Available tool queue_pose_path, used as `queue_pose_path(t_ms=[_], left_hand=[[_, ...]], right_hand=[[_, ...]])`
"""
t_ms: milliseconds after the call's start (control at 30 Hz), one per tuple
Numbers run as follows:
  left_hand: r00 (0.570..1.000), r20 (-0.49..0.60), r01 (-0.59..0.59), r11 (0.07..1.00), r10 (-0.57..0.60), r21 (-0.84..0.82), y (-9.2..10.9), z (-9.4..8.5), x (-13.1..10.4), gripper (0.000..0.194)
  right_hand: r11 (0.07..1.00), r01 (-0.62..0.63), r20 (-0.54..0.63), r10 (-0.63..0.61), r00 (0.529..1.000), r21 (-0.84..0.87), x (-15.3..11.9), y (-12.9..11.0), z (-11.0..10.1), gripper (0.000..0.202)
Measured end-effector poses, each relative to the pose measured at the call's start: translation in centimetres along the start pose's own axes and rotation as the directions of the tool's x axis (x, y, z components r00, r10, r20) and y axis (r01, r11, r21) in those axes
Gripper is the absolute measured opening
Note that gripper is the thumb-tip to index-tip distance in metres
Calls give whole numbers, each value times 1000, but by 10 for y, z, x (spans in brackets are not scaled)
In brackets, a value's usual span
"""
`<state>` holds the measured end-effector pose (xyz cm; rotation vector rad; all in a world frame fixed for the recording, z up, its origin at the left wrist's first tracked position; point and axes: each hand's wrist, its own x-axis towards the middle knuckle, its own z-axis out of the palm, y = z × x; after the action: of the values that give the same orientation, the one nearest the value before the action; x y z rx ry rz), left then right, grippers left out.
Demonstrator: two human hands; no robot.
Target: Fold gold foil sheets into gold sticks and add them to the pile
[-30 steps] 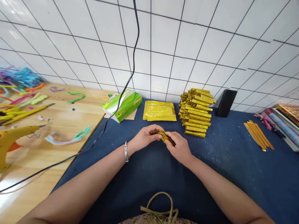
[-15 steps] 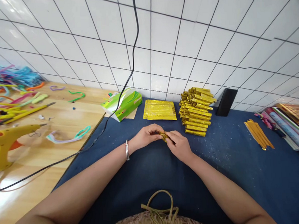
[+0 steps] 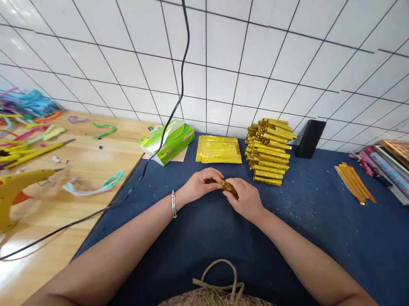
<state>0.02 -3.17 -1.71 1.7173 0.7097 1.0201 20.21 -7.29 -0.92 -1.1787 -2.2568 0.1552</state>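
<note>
Between my two hands is a small folded piece of gold foil (image 3: 229, 188), over the dark blue cloth (image 3: 201, 230). The fingers and thumb of my left hand (image 3: 203, 184) pinch its left end. My right hand (image 3: 245, 200) grips the other end, its fingers partly covering the foil. Just beyond my hands lies a flat stack of gold foil sheets (image 3: 218, 149). A tall pile of narrow folded gold strips (image 3: 269, 153) stands behind and right of my right hand.
A green tissue box (image 3: 174, 143) and black cable (image 3: 181, 76) are at the back left. On the wooden table sit a yellow glue gun (image 3: 8, 195) and colourful pipe cleaners (image 3: 34, 105). Rightward are a black phone-like object (image 3: 310, 139), gold strips (image 3: 355, 183) and books (image 3: 394, 175).
The gold foil piece has turned slightly and more of it shows between my hands. The fingers of my right hand have shifted around it.
</note>
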Motion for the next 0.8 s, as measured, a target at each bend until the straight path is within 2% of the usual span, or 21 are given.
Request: queue_pose_path(t_ms=[267,633,700,800], left_hand=[[1000,-3,24,999,-24,-33,-1,0,-1,12],[1000,18,8,996,-10,84,-3,1,-1,8],[999,-23,29,998,-28,63,-3,2,0,9],[979,-166,106,992,-115,-64,-1,2,0,12]], right_hand=[[990,73,20,-71,997,-122,-1,3,-1,22],[985,133,-10,-135,991,-106,0,8,3,17],[989,119,-59,-124,991,-85,3,7,-1,16],[1000,9,-243,-15,970,-27,10,7,-13,28]])
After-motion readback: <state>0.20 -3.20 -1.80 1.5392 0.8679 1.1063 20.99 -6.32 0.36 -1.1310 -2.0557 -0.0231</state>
